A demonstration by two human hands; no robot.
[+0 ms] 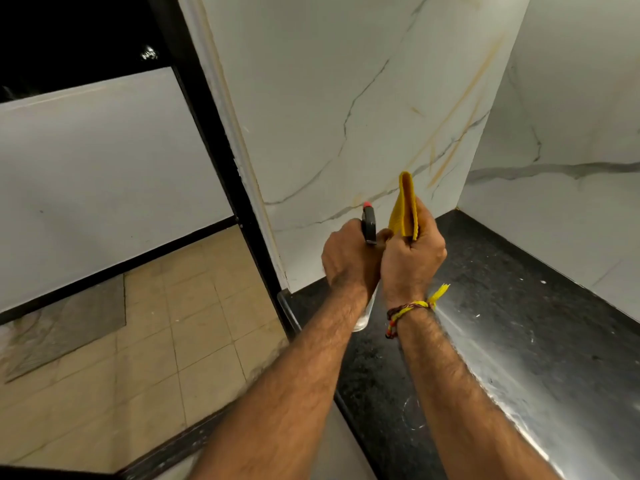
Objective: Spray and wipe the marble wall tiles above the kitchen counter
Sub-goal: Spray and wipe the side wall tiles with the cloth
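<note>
My left hand (348,256) grips a spray bottle (369,226) by its black trigger head, whose red nozzle points at the marble wall tile (346,98). The bottle's clear body shows below my wrist. My right hand (412,258) holds a folded yellow cloth (404,207) upright, right beside the spray head. Both hands hover over the left end of the black counter (502,306), a short way in front of the white, grey-veined tile.
A second marble wall (571,150) meets the first at a corner on the right. A black door frame (221,143) borders the tile on the left, with beige floor tiles (156,323) below. White specks lie on the counter.
</note>
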